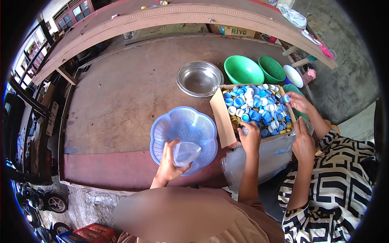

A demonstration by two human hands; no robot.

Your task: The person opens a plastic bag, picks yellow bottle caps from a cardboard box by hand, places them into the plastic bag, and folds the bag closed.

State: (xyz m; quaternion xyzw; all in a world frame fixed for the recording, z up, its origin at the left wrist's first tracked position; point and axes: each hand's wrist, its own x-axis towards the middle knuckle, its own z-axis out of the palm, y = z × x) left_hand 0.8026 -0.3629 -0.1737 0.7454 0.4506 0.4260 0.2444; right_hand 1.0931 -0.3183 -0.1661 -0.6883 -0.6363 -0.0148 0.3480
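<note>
Left hand (pixel 167 165) curled around a clear bag (pixel 187 153) as right hand (pixel 251 137) pinched a pale blue cap (pixel 244 131)

A broad wooden platform (pixel 121 97) lay beneath everything. At its right, a co-worker (pixel 328 178) leaned in, with one hand (pixel 299 102) at the box's far-right corner and the other (pixel 303 141) at its near-right corner. The open cardboard box (pixel 222 115) was heaped with blue, white and yellow caps (pixel 259 103). To its left sat the blue basket (pixel 159 123), with the metal bowl (pixel 200 79) beyond. The small bag hung over the basket, its sides held between the left hand's thumb and fingers; the right hand worked at the box's near-left edge.

The thin bag might have buckled or slipped if squeezed unevenly. Caps heaped so high could have rolled over the rim if nudged, and hands working so near one another could have bumped.
</note>
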